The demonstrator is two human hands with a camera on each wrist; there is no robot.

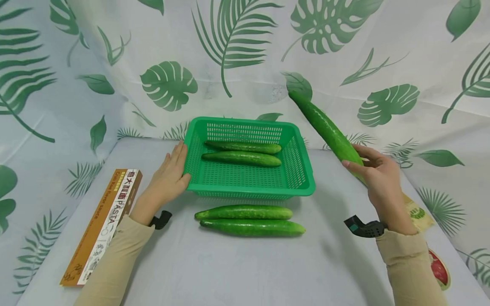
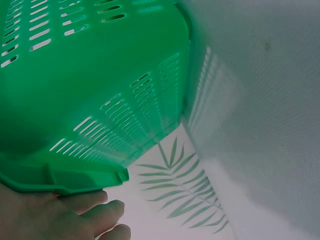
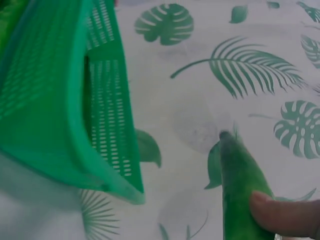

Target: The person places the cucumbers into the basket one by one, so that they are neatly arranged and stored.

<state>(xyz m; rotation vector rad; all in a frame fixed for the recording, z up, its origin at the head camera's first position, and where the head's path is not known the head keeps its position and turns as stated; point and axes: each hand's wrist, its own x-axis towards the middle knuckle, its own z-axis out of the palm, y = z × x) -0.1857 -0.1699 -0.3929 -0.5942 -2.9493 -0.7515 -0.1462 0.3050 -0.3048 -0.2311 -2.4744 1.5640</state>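
A long cucumber (image 1: 328, 132) is pinched near its lower end by my right hand (image 1: 384, 180), raised and tilted to the right of the green basket (image 1: 252, 191). In the right wrist view the thumb presses on that cucumber (image 3: 242, 195). My left hand (image 1: 166, 178) lies with extended fingers against the basket's left rim; the left wrist view shows its fingers beside the green wall (image 2: 90, 75). Inside the basket lie two cucumbers (image 1: 245, 158), side by side. Two more cucumbers (image 1: 249, 227) rest on the table in front of it.
An orange and white pasta box (image 1: 101, 225) lies on the left of the table. Partly behind the right arm are a yellowish packet (image 1: 417, 212) and a red round-edged item (image 1: 439, 270). A leaf-patterned white sheet (image 1: 245, 97) rises behind the basket.
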